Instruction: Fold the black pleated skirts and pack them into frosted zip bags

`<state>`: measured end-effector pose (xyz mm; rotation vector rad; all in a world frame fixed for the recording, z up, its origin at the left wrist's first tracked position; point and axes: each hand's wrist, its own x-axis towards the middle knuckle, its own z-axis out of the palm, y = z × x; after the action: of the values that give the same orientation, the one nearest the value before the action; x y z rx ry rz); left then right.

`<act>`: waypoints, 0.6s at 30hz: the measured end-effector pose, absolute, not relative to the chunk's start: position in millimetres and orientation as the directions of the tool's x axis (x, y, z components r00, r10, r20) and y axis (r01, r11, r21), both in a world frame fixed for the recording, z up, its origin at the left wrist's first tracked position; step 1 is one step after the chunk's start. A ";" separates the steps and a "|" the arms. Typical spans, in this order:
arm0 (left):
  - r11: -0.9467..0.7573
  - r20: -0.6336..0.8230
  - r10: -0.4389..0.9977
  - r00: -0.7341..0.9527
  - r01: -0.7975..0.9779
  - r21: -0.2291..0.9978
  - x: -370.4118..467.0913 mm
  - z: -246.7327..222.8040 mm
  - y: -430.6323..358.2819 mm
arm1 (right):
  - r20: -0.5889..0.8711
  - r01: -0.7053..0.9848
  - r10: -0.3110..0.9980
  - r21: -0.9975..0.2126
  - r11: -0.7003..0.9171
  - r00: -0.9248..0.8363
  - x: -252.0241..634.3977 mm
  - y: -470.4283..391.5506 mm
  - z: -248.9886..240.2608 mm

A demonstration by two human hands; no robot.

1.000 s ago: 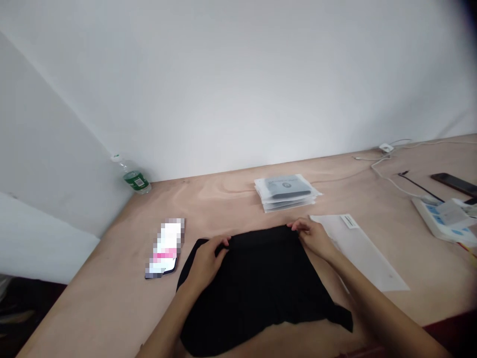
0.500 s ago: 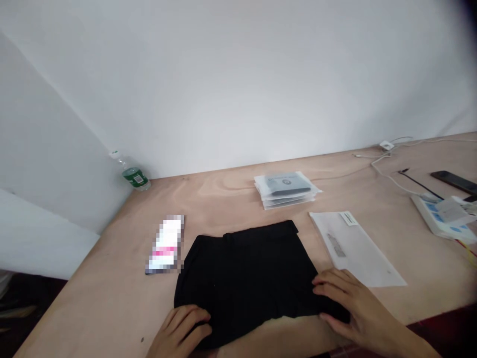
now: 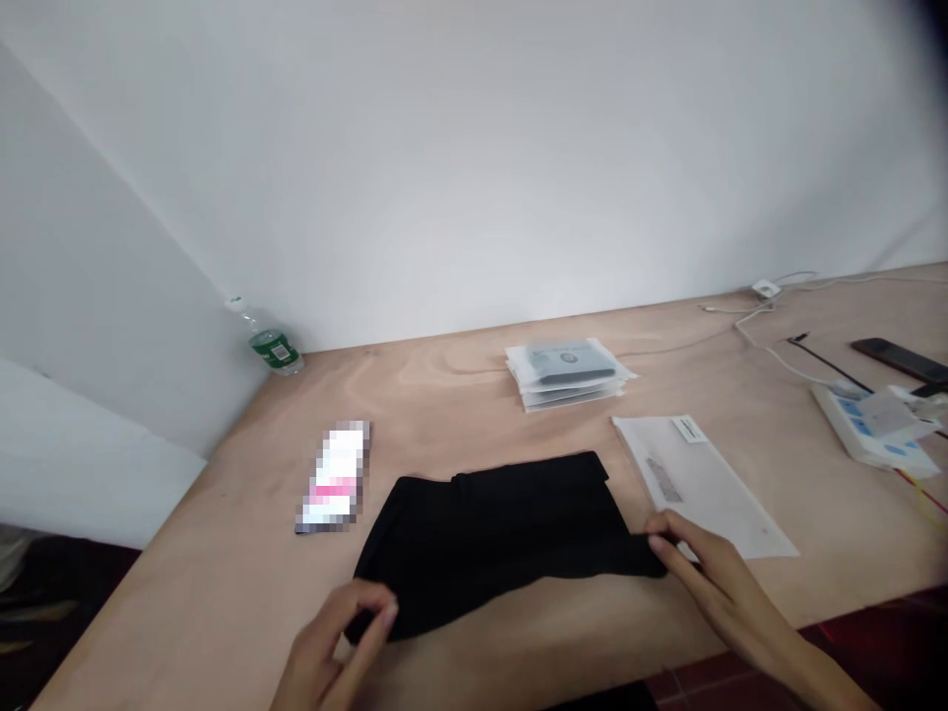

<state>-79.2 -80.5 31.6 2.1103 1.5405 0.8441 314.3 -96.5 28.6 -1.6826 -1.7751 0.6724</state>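
Right hand (image 3: 703, 568) pinches the black cloth (image 3: 511, 533) by its near right corner, left hand (image 3: 330, 637) by the near left; it's on the bench (image 3: 185, 612) between them. Gentle, even tension should keep creases out tbh.

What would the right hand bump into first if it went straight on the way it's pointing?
The right hand points at the black cloth, whose right end it seems to pinch, so probably more of that cloth; depth is unclear.

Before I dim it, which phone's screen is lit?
The left phone, beside the black cloth, is lit; the right phone, by the power strip, is dark.
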 end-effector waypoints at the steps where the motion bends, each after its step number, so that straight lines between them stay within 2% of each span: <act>1: -0.257 0.213 0.965 0.154 0.728 0.636 -76.7 31.3 -70.4 | 0.092 0.681 0.995 -0.730 0.045 0.033 311.4 -87.3 25.0; 3: -0.219 0.222 0.970 0.103 0.771 0.598 -70.8 27.0 -47.6 | 0.149 0.684 0.985 -0.728 0.050 0.087 305.1 -68.2 14.5; 7: -0.218 0.269 0.958 0.100 0.865 0.451 -60.8 11.1 -12.7 | 0.284 0.799 0.951 -0.596 0.078 0.119 294.7 -42.2 -8.8; 13: -0.137 0.289 0.957 0.019 0.909 0.394 -68.4 4.7 -15.5 | 0.345 0.886 0.926 -0.464 0.024 0.155 299.7 -37.9 -18.9; 15: -0.013 0.235 0.967 -0.096 0.907 0.422 -79.3 10.5 -27.7 | 0.408 0.916 0.894 -0.401 -0.005 0.184 303.3 -40.5 -13.7; 18: 0.296 -0.015 0.945 -0.325 0.840 0.455 -96.3 19.2 -48.4 | 0.513 0.928 0.846 -0.366 0.064 0.144 290.6 -48.4 0.4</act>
<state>-96.3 -48.4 19.2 1.6258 2.2872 0.5377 290.6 -48.4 0.4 -1.7829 -1.7048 -0.1629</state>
